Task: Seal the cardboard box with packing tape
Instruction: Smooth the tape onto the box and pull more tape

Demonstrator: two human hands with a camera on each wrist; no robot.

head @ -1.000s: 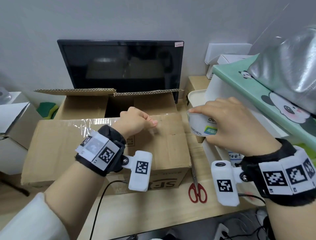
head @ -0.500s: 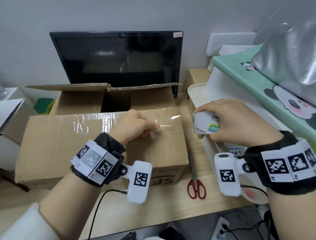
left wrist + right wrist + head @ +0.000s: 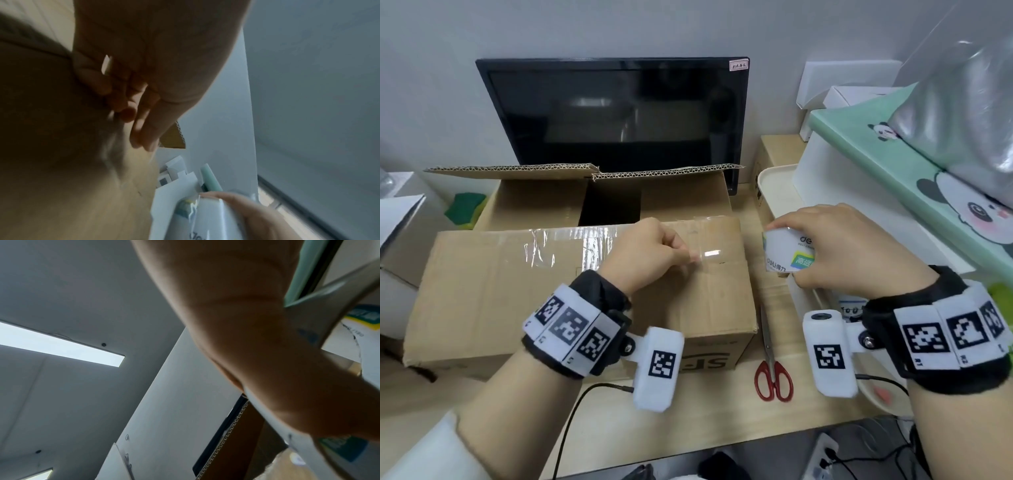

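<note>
At centre frame, the left hand (image 3: 650, 253) pinches the free tape end (image 3: 707, 255) over the cardboard box (image 3: 493, 284); right of it, the right hand (image 3: 849, 253) grips the tape roll (image 3: 786, 253), keeping the strip taut for laying.

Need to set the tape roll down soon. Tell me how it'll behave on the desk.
The tape roll is round, so on edge it would probably roll; flat it should stay. It looks light, held by the right hand alone. Its loose clear strip may cling.
</note>
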